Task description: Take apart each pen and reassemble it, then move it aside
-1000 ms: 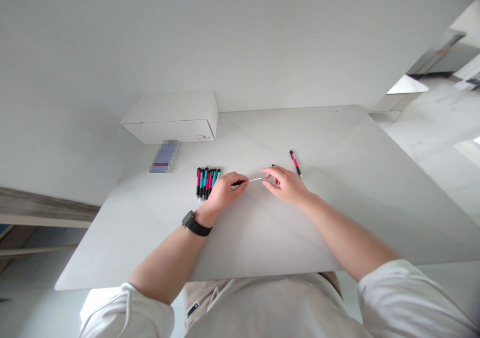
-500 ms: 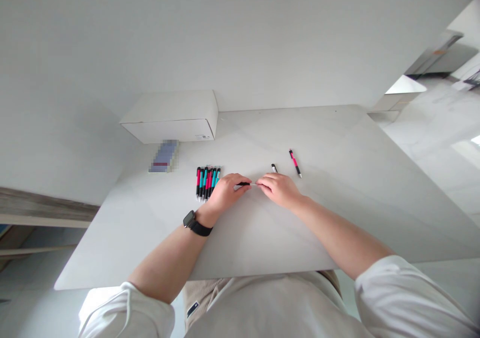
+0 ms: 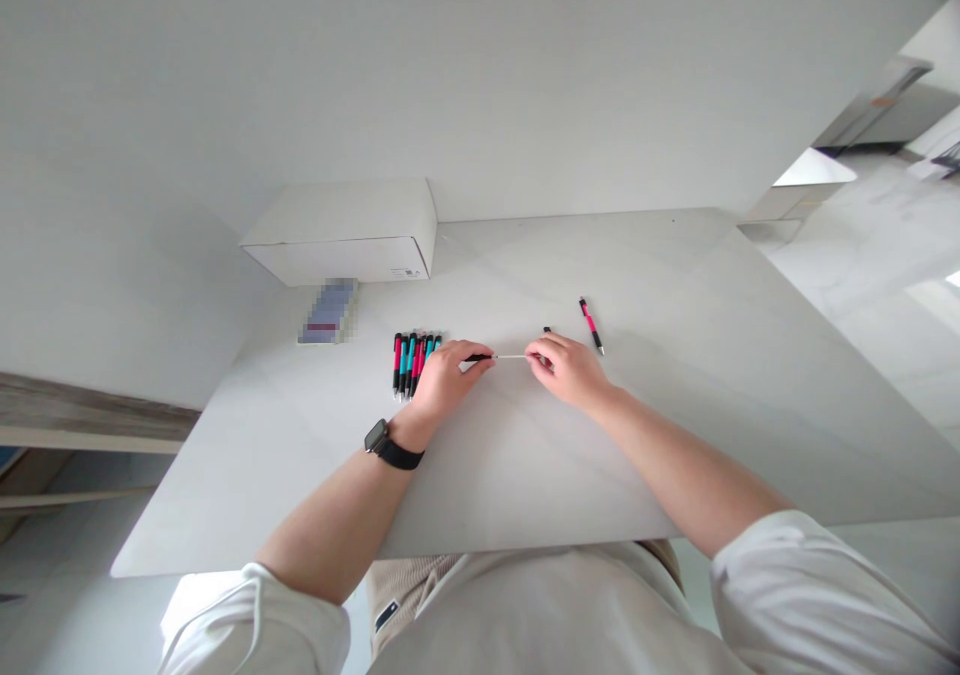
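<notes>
My left hand point(image 3: 450, 377) is closed around a black pen barrel point(image 3: 478, 358), pinched between thumb and fingers. From the barrel's right end a thin white pen refill point(image 3: 511, 357) stretches level across to my right hand point(image 3: 574, 373). Thumb and fingers of that hand pinch the refill's far end. Just behind the right fingers, the black tip of another pen part point(image 3: 547, 330) peeks out, the rest of it hidden. Close beyond my left hand lies a row of several pink and teal pens point(image 3: 406, 363), partly covered by the hand.
A single pink and black pen point(image 3: 591, 325) lies to the right on the white table point(image 3: 675, 435). At the back left a white box point(image 3: 337, 245) stands against the wall, with a blurred bluish packet point(image 3: 328, 312) in front of it.
My right hand has moved right, away from the left, and a longer stretch of refill shows between them. It now covers more of the pen part behind it.
</notes>
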`<action>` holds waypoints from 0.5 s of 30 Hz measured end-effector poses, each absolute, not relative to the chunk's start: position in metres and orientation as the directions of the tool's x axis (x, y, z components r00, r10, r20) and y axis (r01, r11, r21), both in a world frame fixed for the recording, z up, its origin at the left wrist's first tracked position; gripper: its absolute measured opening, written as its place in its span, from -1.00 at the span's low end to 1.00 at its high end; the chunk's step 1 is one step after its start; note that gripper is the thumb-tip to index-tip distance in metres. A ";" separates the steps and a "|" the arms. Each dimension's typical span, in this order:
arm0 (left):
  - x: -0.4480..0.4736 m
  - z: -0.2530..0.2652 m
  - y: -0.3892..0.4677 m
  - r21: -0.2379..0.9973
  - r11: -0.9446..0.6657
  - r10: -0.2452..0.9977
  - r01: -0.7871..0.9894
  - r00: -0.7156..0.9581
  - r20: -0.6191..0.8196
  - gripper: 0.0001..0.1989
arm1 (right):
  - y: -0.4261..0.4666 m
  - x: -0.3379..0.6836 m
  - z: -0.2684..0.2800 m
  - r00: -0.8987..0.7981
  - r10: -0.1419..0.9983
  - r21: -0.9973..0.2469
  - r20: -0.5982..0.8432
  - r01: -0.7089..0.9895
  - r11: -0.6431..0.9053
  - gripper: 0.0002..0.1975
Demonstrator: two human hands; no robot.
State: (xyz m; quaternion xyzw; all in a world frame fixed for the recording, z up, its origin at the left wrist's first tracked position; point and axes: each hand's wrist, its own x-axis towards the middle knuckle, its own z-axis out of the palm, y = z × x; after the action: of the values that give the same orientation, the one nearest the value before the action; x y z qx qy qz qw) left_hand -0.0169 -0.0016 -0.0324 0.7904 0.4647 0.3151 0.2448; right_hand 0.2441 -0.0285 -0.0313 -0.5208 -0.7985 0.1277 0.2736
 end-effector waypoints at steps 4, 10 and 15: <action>-0.018 -0.032 -0.002 0.680 -0.446 0.890 0.582 0.364 0.273 -0.82 | -0.027 0.247 -0.030 -0.288 0.905 -0.511 0.313 0.752 0.416 -0.83; -0.016 -0.031 -0.002 0.671 -0.462 0.882 0.581 0.378 0.280 -0.83 | -0.025 0.250 -0.029 -0.245 0.917 -0.580 0.316 0.714 0.391 -0.86; -0.014 -0.029 -0.003 0.671 -0.473 0.876 0.571 0.388 0.287 -0.87 | -0.023 0.250 -0.028 -0.185 0.943 -0.743 0.278 0.581 0.333 -0.86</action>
State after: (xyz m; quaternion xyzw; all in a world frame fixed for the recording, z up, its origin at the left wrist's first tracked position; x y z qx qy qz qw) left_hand -0.0141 -0.0034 -0.0286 0.7977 0.4535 0.3168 0.2403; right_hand 0.2503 -0.0226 -0.0278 -0.5222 -0.7293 0.2462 0.3672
